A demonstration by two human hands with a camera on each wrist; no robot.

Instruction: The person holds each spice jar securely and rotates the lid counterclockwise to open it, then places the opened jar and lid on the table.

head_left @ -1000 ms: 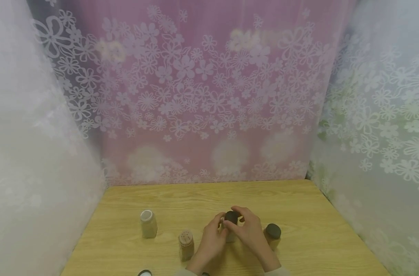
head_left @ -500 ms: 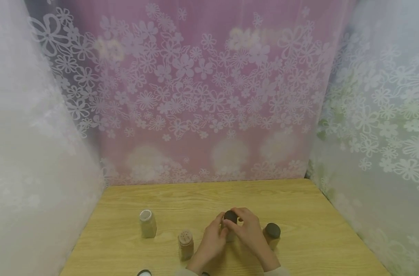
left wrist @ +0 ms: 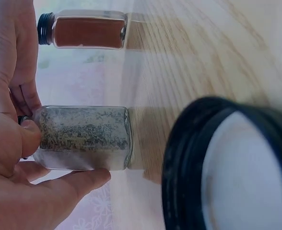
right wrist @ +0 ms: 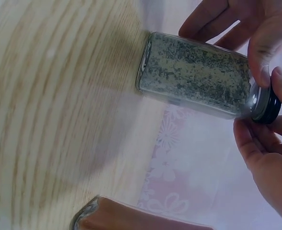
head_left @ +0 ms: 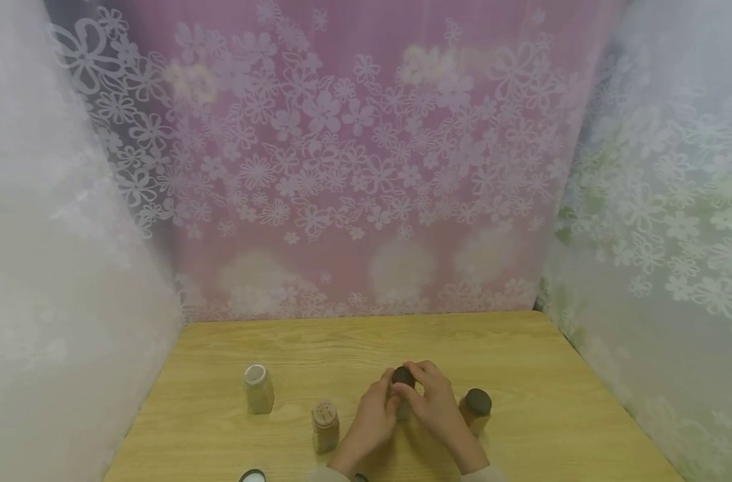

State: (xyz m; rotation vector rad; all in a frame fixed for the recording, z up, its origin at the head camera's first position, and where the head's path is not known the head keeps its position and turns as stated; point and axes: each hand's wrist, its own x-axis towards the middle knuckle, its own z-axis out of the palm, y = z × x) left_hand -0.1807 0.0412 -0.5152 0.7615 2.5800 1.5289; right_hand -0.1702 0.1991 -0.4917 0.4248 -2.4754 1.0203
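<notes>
A clear square glass spice jar [right wrist: 193, 74] of grey-green flecked seasoning stands upright on the table between my hands. My left hand [head_left: 371, 415] grips it around the shoulder, with fingers along its side. On the jar's black screw cap [right wrist: 268, 108], the fingers and thumb of my right hand [head_left: 433, 405] pinch the rim from both sides. In the left wrist view the jar [left wrist: 83, 136] has its base at the wood, and the cap is mostly hidden behind fingers. From above, the cap [head_left: 403, 377] sits on top of the jar.
Right of my hands stands a black-capped jar [head_left: 477, 408] of red-brown powder. To the left are a jar with a holed shaker top [head_left: 326, 425] and an uncapped pale jar [head_left: 259, 391]. A loose black lid with white lining [head_left: 253, 476] lies at the front of the table [head_left: 306, 348].
</notes>
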